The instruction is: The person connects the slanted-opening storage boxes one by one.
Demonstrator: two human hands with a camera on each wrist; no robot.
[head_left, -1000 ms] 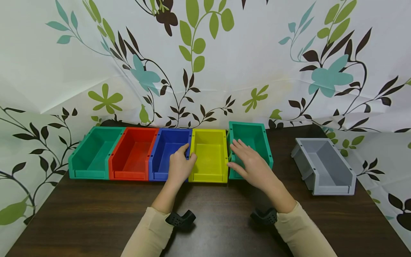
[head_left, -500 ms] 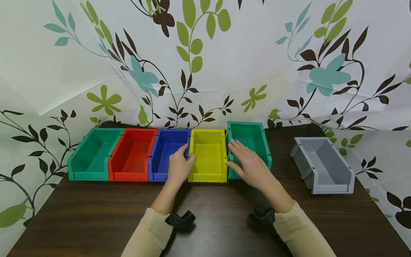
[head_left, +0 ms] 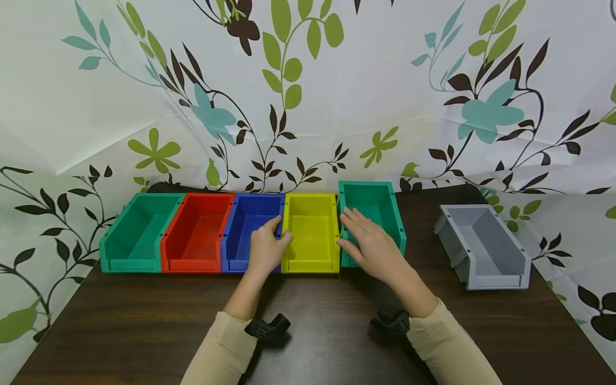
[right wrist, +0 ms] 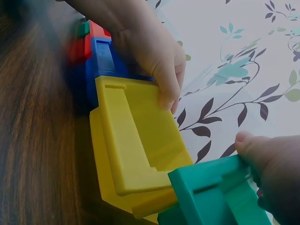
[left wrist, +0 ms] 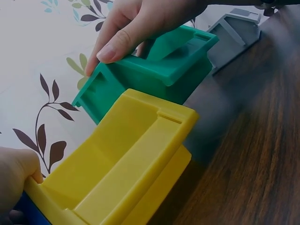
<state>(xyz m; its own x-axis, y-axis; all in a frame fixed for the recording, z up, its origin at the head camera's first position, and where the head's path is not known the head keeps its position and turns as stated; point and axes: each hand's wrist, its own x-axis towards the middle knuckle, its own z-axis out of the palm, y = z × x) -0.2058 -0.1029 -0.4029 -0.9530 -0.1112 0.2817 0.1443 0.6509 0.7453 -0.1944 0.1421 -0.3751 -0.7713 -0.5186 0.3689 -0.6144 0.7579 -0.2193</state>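
My left hand (head_left: pixel 267 247) grips the adjoining side walls of the blue bin (head_left: pixel 237 264) and yellow bin (head_left: pixel 310 266). Its thumb lies inside the yellow one, as the right wrist view shows. At the left wall of the right-hand green bin (head_left: pixel 368 185), my right hand (head_left: pixel 375 247) has its thumb at the outer rim and fingers reaching inside; part of that grip is hidden. This green bin (left wrist: pixel 154 77) stands right beside the yellow bin (left wrist: pixel 140 164), set slightly farther back. Blue and yellow touch side by side.
To the left, a red bin (head_left: pixel 196 264) and another green bin (head_left: pixel 132 266) continue the row. A grey bin (head_left: pixel 498 283) stands apart at the right, turned at an angle. A leaf-patterned cloth (head_left: pixel 337 128) hangs behind the dark wooden table (head_left: pixel 327 342).
The head view has shifted slightly, so everything sits a little farther left in it. Both hands stay on the same walls, and the bins' arrangement looks the same.
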